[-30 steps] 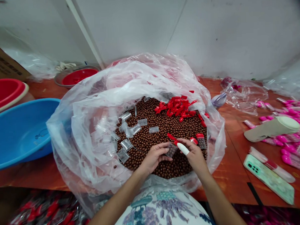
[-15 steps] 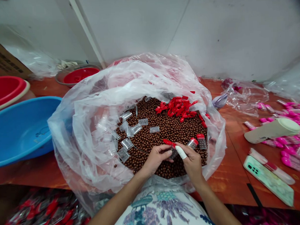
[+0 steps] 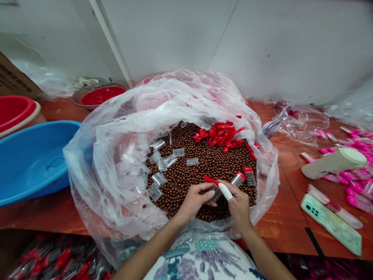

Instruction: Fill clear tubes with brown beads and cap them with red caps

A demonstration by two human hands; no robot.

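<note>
Nearest, the left hand (image 3: 193, 201) and the right hand (image 3: 237, 201) meet over the front edge of a heap of brown beads (image 3: 205, 164), and between them they pinch a small clear vial (image 3: 215, 193) with a red cap (image 3: 210, 179) at its far end; both grips are closed on it, the left from the side and the right from above, with a white wrap on one finger (image 3: 225, 191) of the right hand. The vial sits just above the beads, tilted away to the left. Just beyond the right hand, two capped vials (image 3: 244, 177) lie on the beads, touching each other. Farther left, empty clear vials (image 3: 161, 163) lie scattered over the heap and against the clear plastic bag (image 3: 113, 159) that lines and holds it all. At the far side of the heap lies a pile of loose red caps (image 3: 223, 134). On the bench (image 3: 287, 218) to the right lie a phone (image 3: 331, 222) and a pale bottle (image 3: 334, 162) on its side among pink tubes (image 3: 362, 183); to the left sits a blue basin (image 3: 28, 162), with a red basin (image 3: 11, 111) behind it.
</note>
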